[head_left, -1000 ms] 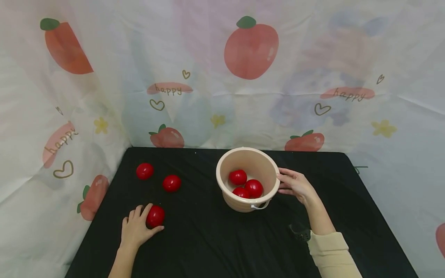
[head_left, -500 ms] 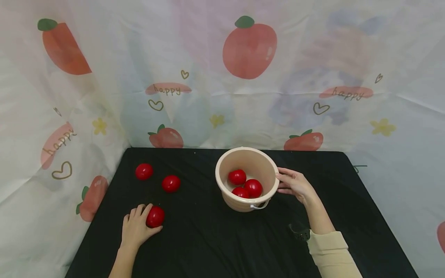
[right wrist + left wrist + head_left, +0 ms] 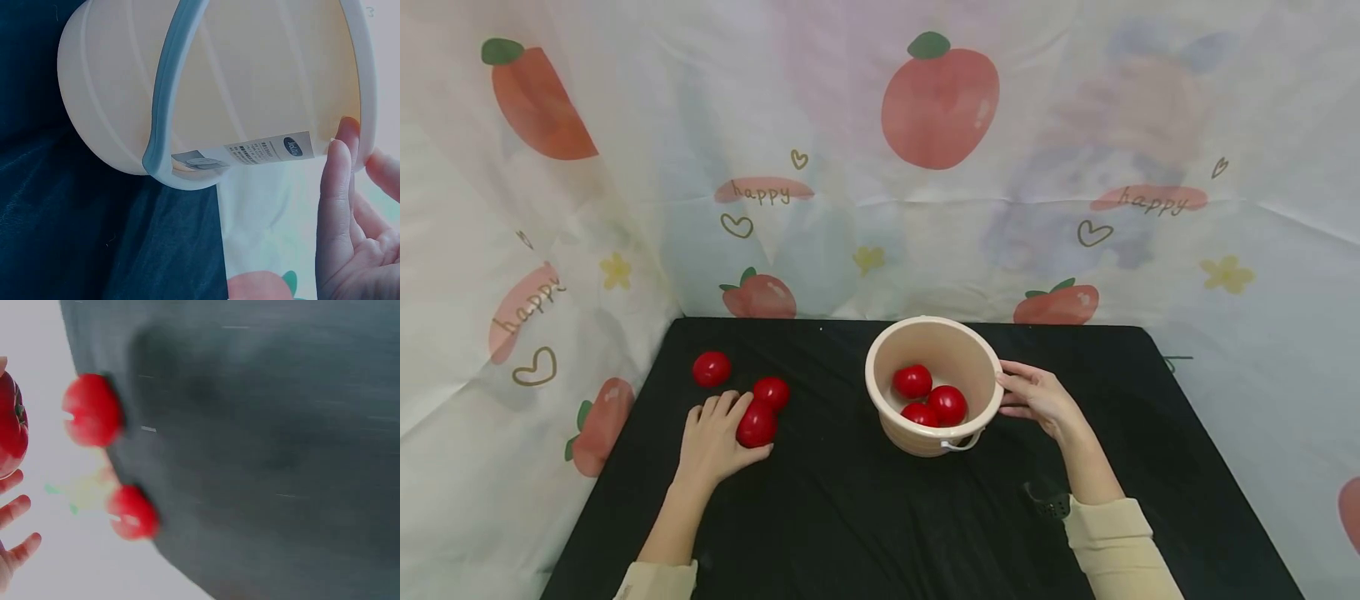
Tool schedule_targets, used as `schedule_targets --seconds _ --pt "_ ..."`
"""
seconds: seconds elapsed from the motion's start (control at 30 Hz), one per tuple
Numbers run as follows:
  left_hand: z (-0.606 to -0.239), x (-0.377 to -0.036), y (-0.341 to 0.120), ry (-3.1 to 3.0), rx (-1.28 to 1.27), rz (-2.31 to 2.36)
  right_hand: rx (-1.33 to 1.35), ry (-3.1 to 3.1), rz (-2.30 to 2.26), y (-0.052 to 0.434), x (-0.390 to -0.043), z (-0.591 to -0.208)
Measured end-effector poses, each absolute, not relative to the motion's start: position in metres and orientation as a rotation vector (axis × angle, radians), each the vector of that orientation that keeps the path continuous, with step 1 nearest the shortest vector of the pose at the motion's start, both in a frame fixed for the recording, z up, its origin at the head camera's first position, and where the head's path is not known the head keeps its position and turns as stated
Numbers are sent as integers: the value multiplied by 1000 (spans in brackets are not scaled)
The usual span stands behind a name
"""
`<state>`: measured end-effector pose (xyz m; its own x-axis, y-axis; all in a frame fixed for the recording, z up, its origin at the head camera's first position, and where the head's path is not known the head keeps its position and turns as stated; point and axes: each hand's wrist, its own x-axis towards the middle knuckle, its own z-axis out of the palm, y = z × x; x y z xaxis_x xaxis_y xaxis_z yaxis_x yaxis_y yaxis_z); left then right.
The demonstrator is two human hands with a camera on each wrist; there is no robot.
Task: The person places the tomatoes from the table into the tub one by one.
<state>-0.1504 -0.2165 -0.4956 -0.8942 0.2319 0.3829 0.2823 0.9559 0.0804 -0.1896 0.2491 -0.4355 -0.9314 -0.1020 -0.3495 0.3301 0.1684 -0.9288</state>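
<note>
A person's left hand [image 3: 711, 437] holds a red tomato [image 3: 757, 427] above the left side of a black-covered desk [image 3: 865, 517], its grip drawn in to about the fruit's width, with fingers curved along the left and the thumb toward the near side. Just beyond, a second tomato [image 3: 772, 392] rests on the desk, overlapped by the held one from overhead; a third tomato [image 3: 711, 369] lies farther left. The left wrist camera shows a gap between the held fruit and this blurred pair.

Right of center, a cream bucket [image 3: 917, 446] stands toward the far edge, three more tomatoes [image 3: 947, 405] clustered at its bottom. The right hand [image 3: 1037, 400] pinches the bucket's right rim, its grip narrowed to the thickness of the wall, thumb at the edge and fingers against the outside. A pale handle [image 3: 961, 443] hangs at the near side, and a printed label [image 3: 269, 148] shows on the outer wall.

Cream sleeves [image 3: 1112, 533] cover both forearms. Behind the desk hangs a pale curtain [image 3: 850, 100] printed with fruit, hearts, yellow flowers and the word "happy."
</note>
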Motion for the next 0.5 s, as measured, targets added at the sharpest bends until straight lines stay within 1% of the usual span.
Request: schedule_targets --seconds 0.2,0.5 --pt "-461 -180 -180 -2700 -509 -135 219 2117 -1821 250 -190 -436" --pt "-425 -218 -118 -2614 -700 -76 222 2116 -1824 249 -190 -437"
